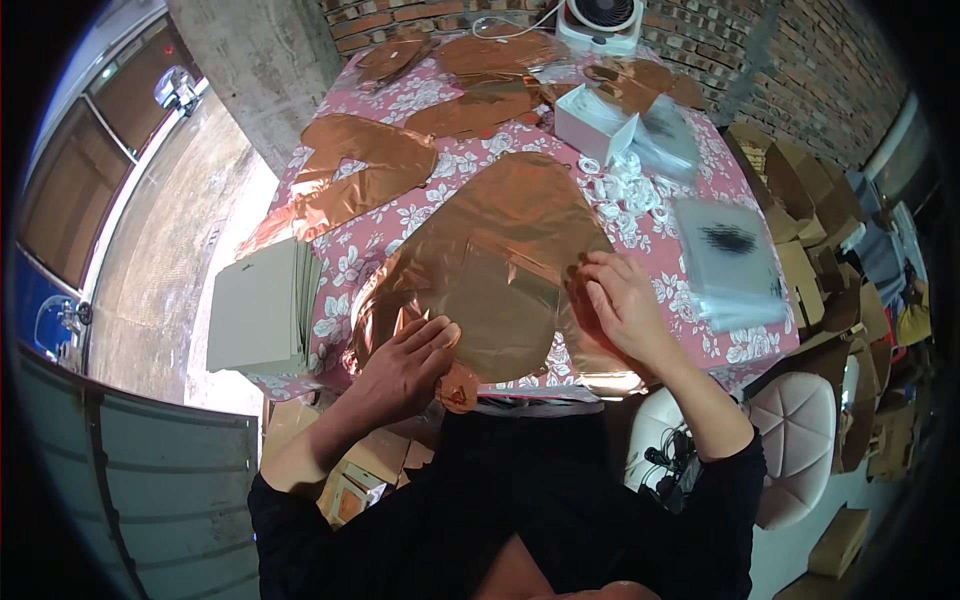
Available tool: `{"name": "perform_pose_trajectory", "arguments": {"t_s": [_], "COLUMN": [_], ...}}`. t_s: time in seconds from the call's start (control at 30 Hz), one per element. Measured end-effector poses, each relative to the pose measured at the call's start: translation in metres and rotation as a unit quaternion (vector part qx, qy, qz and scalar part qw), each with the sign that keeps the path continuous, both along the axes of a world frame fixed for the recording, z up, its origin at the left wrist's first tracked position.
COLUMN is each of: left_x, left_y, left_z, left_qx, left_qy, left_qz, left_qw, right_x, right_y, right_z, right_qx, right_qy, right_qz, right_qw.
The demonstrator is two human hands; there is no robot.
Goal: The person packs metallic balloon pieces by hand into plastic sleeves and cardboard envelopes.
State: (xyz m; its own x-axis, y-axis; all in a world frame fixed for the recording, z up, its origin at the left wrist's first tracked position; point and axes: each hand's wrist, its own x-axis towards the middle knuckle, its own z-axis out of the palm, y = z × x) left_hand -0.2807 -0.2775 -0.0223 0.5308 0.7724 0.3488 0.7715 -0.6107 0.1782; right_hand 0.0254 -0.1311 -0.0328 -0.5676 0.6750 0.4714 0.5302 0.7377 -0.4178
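Head view: the big copper foil (520,205) is lying on the near middle of the table (345,268), with hands well apart on it. The left hand (408,366) rests on the near left edge, the right hand (627,302) has its fingertips at the right edge; can't tell if either is actually pinching. Looks like early-to-mid job to me: the near part is bunched around a flat rectangular outline, but the far part is spread out wide, so I'd guess most of the flattening or folding is left. No way to tell if that rectangle is card or just a fold. Card stack (252,312) on the left and clear bags (705,285) on the right are untouched, and more foils (400,180) lie farther back, so plenty left.
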Motion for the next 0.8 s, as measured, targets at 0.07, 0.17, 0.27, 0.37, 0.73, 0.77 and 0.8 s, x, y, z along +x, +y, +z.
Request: {"name": "perform_pose_trajectory", "arguments": {"t_s": [0.07, 0.17, 0.27, 0.37, 0.73, 0.77, 0.8], "left_x": [0.002, 0.003, 0.004, 0.007, 0.003, 0.003, 0.002], "left_y": [-0.001, 0.0, 0.0, -0.001, -0.001, -0.001, 0.0], "left_z": [-0.001, -0.001, -0.002, 0.002, 0.008, 0.008, 0.008], "left_qx": [-0.001, -0.005, -0.003, -0.016, -0.028, -0.029, -0.028], "left_qy": [0.02, 0.034, 0.035, 0.038, 0.019, 0.021, 0.021], "left_qz": [0.006, 0.004, 0.012, 0.024, 0.021, 0.022, 0.022], "left_qw": [1.0, 0.999, 0.999, 0.999, 0.999, 0.999, 0.999], "right_x": [0.007, 0.013, 0.013, 0.013, 0.014, 0.014, 0.014], "right_y": [0.0, -0.001, -0.004, -0.004, -0.003, -0.002, -0.002], "right_z": [-0.001, -0.002, 0.001, 0.0, -0.004, -0.004, -0.004], "right_qx": [0.024, 0.061, 0.081, 0.085, 0.101, 0.102, 0.103], "right_qy": [-0.04, -0.106, -0.135, -0.138, -0.135, -0.134, -0.133], "right_qz": [-0.022, -0.045, -0.046, -0.045, -0.046, -0.046, -0.045], "right_qw": [0.999, 0.992, 0.986, 0.986, 0.985, 0.985, 0.985]}}
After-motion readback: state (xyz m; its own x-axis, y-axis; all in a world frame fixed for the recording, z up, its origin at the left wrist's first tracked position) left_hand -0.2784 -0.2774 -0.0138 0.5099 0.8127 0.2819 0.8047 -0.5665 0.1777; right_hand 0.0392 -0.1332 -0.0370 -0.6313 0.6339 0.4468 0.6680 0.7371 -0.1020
